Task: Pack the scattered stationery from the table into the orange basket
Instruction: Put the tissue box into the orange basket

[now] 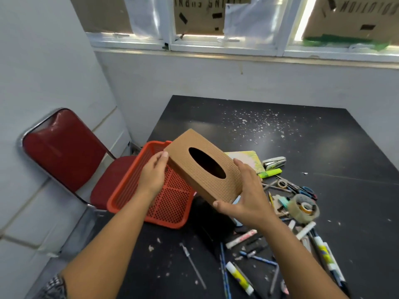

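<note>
Grey walls and a papered-over window enclose a black, paint-flecked counter beside a red chair. The orange basket sits at the counter's left edge. Above it, the left hand and right hand hold a brown tissue box, fingers grasping its ends. Scattered stationery, with a tape roll, lies right.

Your left hand hides its fingers behind the brown tissue box; only the thumb shows. Below your right hand's fingers, the box covers the orange basket's right rim. The frame's bottom edge cuts the pens off.
</note>
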Motion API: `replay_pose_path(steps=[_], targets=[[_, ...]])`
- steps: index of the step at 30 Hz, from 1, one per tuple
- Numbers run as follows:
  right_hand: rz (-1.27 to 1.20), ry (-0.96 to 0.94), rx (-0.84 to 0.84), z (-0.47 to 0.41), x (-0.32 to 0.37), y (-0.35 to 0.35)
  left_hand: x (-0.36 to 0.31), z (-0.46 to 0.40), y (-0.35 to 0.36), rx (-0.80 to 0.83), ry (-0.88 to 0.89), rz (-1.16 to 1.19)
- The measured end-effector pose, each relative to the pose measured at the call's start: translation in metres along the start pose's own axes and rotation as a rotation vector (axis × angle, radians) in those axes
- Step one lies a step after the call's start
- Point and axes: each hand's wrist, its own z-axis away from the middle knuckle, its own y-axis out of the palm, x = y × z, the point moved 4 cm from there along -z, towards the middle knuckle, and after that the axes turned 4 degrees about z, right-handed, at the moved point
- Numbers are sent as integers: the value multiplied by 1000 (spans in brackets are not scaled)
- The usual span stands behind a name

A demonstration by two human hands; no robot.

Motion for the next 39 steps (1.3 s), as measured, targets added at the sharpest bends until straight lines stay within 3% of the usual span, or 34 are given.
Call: replay_pose_path(steps=[6, 13, 17, 27, 31, 39], targets=[[-44, -35, 9, -39, 36, 34, 11, -29, -55, -34, -20, 113], [-466, 179, -120, -79, 46, 90, 31, -60, -98, -220, -4, -10], [-422, 276, -69, -98, 37, 124, 46, -76, -107, -211, -9, -83], [-4, 475, 3, -124, 12, 159, 86, -129, -106, -21, 11, -469], [41, 524, 18, -131, 3, 167, 92, -145, -98, -32, -11, -585], [-35, 514, 7, -139, -8, 180, 103, -145, -86, -73, -70, -558]])
